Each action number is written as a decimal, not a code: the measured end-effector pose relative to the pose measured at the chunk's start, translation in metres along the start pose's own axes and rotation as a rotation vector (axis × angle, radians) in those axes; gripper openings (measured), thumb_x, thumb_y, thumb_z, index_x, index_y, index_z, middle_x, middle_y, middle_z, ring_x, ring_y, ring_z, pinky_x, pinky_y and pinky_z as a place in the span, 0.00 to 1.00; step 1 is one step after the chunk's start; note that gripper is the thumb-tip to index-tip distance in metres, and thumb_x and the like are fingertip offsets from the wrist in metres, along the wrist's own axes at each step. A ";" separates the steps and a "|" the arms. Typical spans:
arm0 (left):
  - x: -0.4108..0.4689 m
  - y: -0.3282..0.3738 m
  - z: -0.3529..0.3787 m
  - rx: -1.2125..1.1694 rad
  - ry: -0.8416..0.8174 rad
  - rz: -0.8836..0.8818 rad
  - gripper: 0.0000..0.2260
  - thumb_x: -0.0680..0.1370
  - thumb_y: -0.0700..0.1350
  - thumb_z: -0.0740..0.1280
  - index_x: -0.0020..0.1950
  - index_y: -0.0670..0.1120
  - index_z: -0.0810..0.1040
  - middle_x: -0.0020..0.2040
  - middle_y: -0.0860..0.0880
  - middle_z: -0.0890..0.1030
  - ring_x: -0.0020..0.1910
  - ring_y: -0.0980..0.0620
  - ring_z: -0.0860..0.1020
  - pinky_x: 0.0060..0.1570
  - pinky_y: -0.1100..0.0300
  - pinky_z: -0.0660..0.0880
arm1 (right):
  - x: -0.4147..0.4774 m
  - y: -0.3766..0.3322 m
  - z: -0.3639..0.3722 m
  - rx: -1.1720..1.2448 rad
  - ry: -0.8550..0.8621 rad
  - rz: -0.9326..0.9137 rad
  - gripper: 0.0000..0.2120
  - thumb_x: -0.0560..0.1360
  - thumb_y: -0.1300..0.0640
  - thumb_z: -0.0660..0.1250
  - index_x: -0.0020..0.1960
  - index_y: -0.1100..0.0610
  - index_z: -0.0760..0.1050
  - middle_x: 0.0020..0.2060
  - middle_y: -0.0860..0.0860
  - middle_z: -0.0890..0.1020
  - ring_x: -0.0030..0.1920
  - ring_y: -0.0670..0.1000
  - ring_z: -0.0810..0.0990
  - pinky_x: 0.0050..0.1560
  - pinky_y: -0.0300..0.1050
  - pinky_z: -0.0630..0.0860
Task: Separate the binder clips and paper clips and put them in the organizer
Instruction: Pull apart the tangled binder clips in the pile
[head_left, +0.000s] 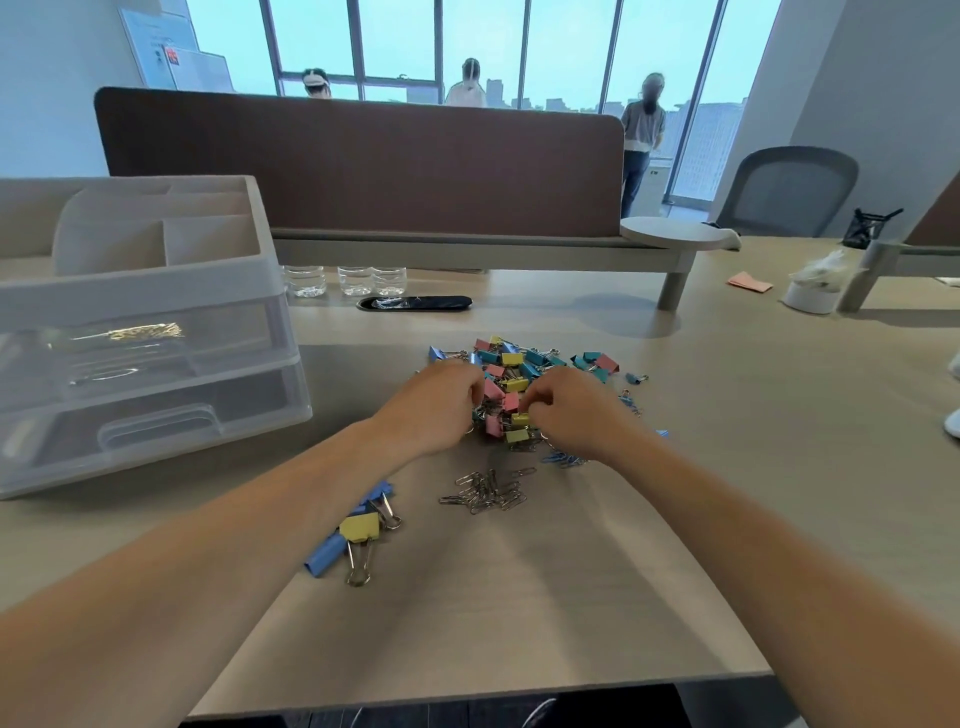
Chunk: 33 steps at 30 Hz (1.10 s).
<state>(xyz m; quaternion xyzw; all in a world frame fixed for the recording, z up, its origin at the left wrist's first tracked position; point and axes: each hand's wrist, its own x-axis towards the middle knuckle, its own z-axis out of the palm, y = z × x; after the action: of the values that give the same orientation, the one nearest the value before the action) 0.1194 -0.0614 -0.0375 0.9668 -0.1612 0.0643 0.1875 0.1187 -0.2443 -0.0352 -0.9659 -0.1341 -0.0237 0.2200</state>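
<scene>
Pale wood-grain desk fills the view, in an office with tall windows behind a brown fabric divider panel. At the desk's middle lies a mixed heap of pink, yellow, teal and blue binder clips. Both hands are in it: the left hand and right hand have their fingers curled down among the clips, and I cannot tell whether either grips one. Toward the near edge, just below the heap, sits a small cluster of silver wire paper clips, with a few blue paper clips under the right wrist. Beside the left forearm lie a yellow binder clip and some blue binder clips. At the left edge stands the translucent plastic drawer organizer, gold paper clips in its upper drawer. Clear water bottles stand behind it; a grey mesh office chair is beyond the far right corner.
</scene>
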 end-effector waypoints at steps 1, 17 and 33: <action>0.000 0.003 0.000 0.014 -0.033 -0.009 0.10 0.79 0.34 0.57 0.50 0.46 0.75 0.51 0.48 0.74 0.48 0.49 0.73 0.47 0.55 0.72 | 0.001 -0.001 0.001 -0.031 -0.024 -0.010 0.12 0.77 0.58 0.62 0.52 0.52 0.83 0.45 0.48 0.84 0.35 0.46 0.78 0.34 0.39 0.75; 0.008 0.011 0.014 0.164 -0.177 0.041 0.05 0.78 0.46 0.64 0.48 0.48 0.68 0.47 0.46 0.77 0.43 0.49 0.74 0.40 0.57 0.69 | 0.003 0.003 0.014 -0.304 -0.074 -0.127 0.07 0.79 0.57 0.65 0.55 0.52 0.79 0.48 0.50 0.78 0.44 0.49 0.77 0.43 0.43 0.77; -0.003 0.027 -0.016 -0.014 -0.109 -0.043 0.07 0.77 0.52 0.66 0.51 0.50 0.74 0.45 0.51 0.77 0.41 0.53 0.75 0.36 0.57 0.67 | -0.020 0.009 -0.025 0.079 0.168 -0.116 0.06 0.80 0.55 0.64 0.49 0.55 0.80 0.44 0.47 0.76 0.44 0.49 0.76 0.44 0.42 0.70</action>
<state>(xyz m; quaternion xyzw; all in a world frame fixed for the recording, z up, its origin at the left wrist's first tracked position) 0.1065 -0.0782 -0.0136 0.9708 -0.1507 0.0065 0.1864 0.1024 -0.2675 -0.0181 -0.9417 -0.1718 -0.1121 0.2668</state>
